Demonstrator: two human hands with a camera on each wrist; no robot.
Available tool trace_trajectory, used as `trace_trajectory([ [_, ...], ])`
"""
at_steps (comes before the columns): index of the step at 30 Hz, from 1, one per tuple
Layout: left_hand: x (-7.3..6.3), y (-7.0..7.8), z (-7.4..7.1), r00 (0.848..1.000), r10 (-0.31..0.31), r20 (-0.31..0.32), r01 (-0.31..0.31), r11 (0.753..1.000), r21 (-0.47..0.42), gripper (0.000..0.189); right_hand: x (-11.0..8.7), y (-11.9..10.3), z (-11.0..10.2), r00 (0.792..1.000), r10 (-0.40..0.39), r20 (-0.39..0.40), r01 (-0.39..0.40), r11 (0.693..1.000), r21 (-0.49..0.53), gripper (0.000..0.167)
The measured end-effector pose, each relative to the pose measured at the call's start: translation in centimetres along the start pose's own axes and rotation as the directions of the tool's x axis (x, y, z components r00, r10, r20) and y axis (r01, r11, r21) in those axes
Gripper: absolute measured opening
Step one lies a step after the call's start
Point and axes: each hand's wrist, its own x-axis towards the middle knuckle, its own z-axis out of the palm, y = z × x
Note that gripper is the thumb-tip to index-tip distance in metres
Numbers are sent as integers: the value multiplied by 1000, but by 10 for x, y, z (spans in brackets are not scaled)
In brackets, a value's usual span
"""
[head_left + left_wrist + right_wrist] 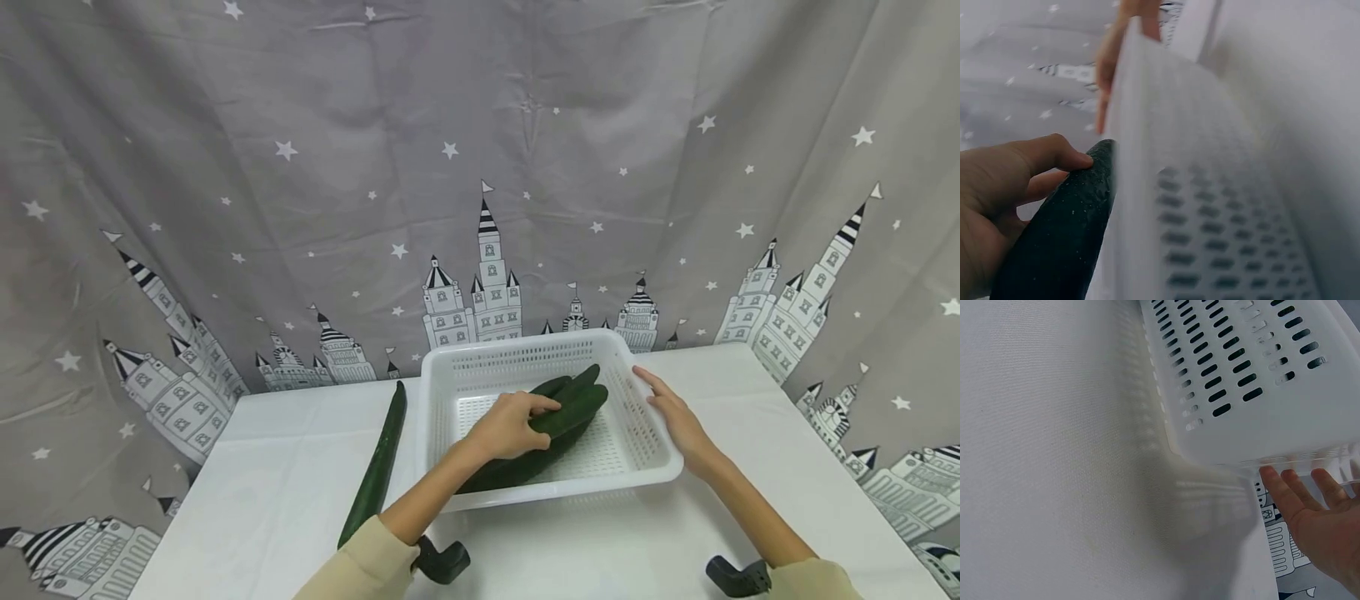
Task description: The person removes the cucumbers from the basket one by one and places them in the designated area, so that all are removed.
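A white perforated plastic basket (480, 358) stands on the white table with several dark green cucumbers in it. Reaching over its front rim, my left hand (512, 427) grips the uppermost cucumber (581, 408) between thumb and fingers. The left wrist view shows this cucumber (1063, 231) close up, beside the basket wall (1210, 187). My right hand (682, 429) is at the basket's right side, and in the right wrist view its extended fingers (1285, 490) touch the basket near its edge. Part of the lower cucumbers (517, 473) is hidden behind the left hand.
Another long cucumber (381, 467) lies on the table (300, 450), left of the basket. Behind the table hangs a grey curtain (337, 125) printed with castles and stars. A black device (442, 562) is strapped at the left wrist, another (738, 577) at the right.
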Motion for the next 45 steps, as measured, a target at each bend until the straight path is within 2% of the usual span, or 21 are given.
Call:
trace_trajectory([
  [5,-14,-10,-26,993,-36,-115,31,998,-47,50,0,0,0,1000,10,-14,-9,1000,9,54],
  [9,-30,-23,-48,971,-119,-208,95,988,-122,51,0,0,0,1000,7,-10,-7,1000,14,54],
  [13,-49,-39,-68,931,-219,-292,167,967,-192,52,0,0,0,1000,-1,2,1,1000,16,54],
  [16,-62,-53,-81,894,-285,-346,224,952,-207,52,0,-1,0,1000,-8,4,8,1000,12,54],
  [21,-85,-82,-93,835,-379,-400,300,921,-248,53,0,-1,0,1000,-12,5,12,1000,-6,54],
  [26,-107,-110,-94,770,-488,-410,379,868,-321,55,1,-1,0,1000,-8,5,8,1000,3,54],
  [31,-127,-138,-86,711,-584,-393,445,805,-391,55,1,-1,0,1000,-5,2,5,1000,2,54],
  [34,-136,-154,-78,688,-620,-377,464,775,-428,56,1,0,-1,1000,-14,1,14,1000,-3,54],
  [39,-147,-173,-67,668,-652,-360,482,747,-458,56,2,3,0,999,-33,20,33,999,6,53],
  [45,-147,-183,-57,662,-658,-357,489,742,-460,56,2,4,0,999,-34,11,34,999,8,54],
])
